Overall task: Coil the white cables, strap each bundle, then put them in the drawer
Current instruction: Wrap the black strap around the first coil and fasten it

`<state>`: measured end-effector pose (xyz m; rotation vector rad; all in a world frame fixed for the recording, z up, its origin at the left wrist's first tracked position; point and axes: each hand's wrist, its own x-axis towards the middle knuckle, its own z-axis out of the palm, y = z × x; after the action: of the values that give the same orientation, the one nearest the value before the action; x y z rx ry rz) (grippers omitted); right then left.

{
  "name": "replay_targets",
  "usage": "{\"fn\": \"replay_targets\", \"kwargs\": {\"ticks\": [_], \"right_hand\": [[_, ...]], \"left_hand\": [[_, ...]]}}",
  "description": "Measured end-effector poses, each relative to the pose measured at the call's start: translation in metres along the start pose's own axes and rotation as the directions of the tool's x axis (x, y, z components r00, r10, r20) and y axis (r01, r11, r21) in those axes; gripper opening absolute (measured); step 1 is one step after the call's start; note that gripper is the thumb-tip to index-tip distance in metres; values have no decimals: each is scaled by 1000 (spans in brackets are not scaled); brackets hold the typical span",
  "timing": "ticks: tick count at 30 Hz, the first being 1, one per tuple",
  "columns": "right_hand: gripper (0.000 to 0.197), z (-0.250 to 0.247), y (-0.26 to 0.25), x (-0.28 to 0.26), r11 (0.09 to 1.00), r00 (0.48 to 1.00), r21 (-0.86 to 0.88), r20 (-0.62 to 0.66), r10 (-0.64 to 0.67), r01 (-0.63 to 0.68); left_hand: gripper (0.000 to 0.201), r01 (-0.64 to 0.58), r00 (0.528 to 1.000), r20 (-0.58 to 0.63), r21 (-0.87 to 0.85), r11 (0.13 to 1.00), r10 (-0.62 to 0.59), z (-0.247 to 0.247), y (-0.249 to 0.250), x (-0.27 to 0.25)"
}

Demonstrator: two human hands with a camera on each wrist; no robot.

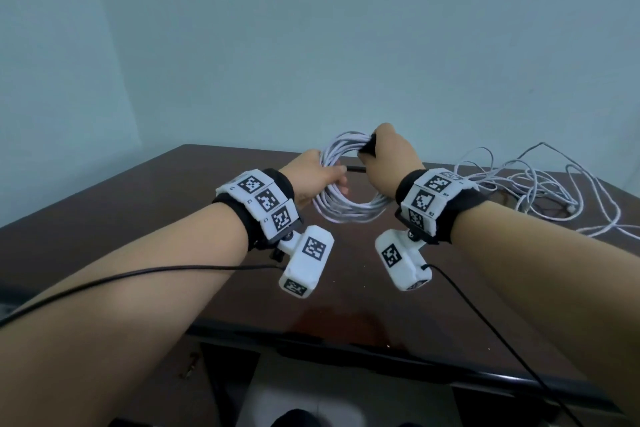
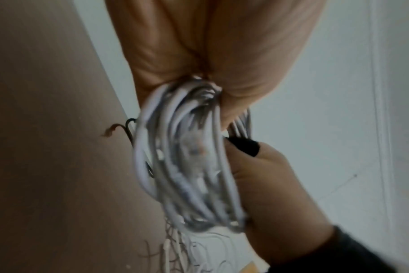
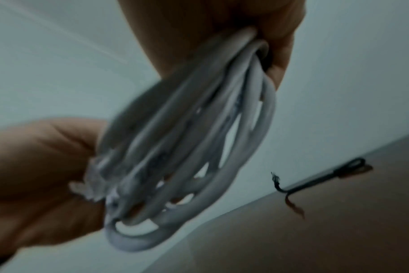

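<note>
Above brown table (image 1: 173, 218), hands hide much of coiled cable (image 1: 346, 208).

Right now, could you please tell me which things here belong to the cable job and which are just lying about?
Job:
coiled white cable, held by left hand and right hand
black strap
loose white cables

Lying about:
spare black strap on the table

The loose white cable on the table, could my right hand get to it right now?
Probably not yet: the right hand grips the coiled bundle and black strap. The loose cable itself lies unobstructed on the table beside that wrist.
</note>
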<state>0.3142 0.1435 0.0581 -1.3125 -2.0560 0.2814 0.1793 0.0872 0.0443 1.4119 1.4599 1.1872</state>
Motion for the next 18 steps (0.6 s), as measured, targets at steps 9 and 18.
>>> {"fn": "replay_targets", "kwargs": {"ticks": [9,18], "right_hand": [[28,39,2,13,895,886,315,435,160,-317],[50,109,16,42,780,718,265,623,310,-566]], "left_hand": [[29,142,990,-43,265,954,-135,-39,-31,29],[71,424,906,-119,247,872,-406,-80,-63,64]]}}
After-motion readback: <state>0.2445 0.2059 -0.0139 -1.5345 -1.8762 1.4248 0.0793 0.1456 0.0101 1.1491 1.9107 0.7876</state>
